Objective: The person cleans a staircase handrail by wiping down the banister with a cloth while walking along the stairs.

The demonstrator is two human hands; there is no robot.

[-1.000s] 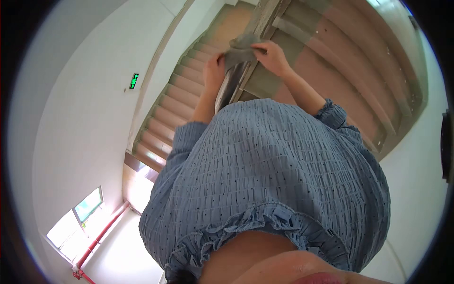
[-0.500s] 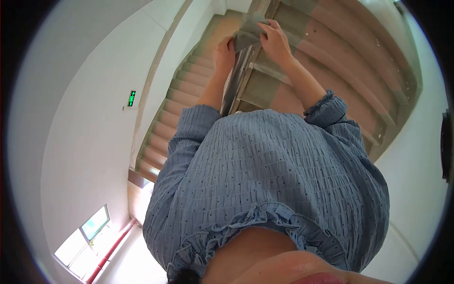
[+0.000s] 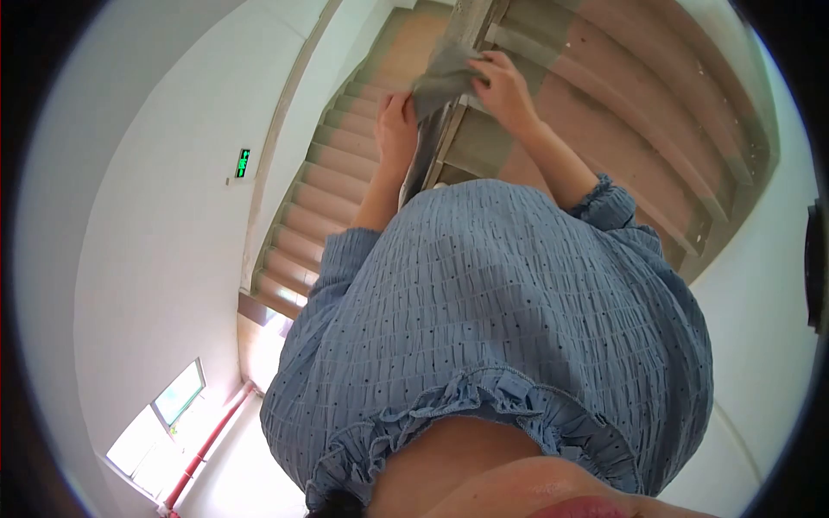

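A grey cloth [image 3: 445, 85] is stretched between my two hands, over the top of the stair railing [image 3: 426, 147]. My left hand [image 3: 397, 125] pinches its left edge, fingers curled and pressed together. On the other side, my right hand [image 3: 505, 91] grips the right edge between thumb and fingers. The cloth is slightly blurred by motion. Part of the railing is hidden beneath it.
Stairs [image 3: 337, 164] run down on the left of the railing, and wide curved steps [image 3: 622, 112] lie on the right. A green exit sign [image 3: 243, 163] hangs on the white wall. A red pipe [image 3: 207, 445] stands near a window [image 3: 179, 393].
Both hands and the cloth have shifted lower in view, nearer to my body. My left hand has moved slightly left, and the cloth has changed its folds.
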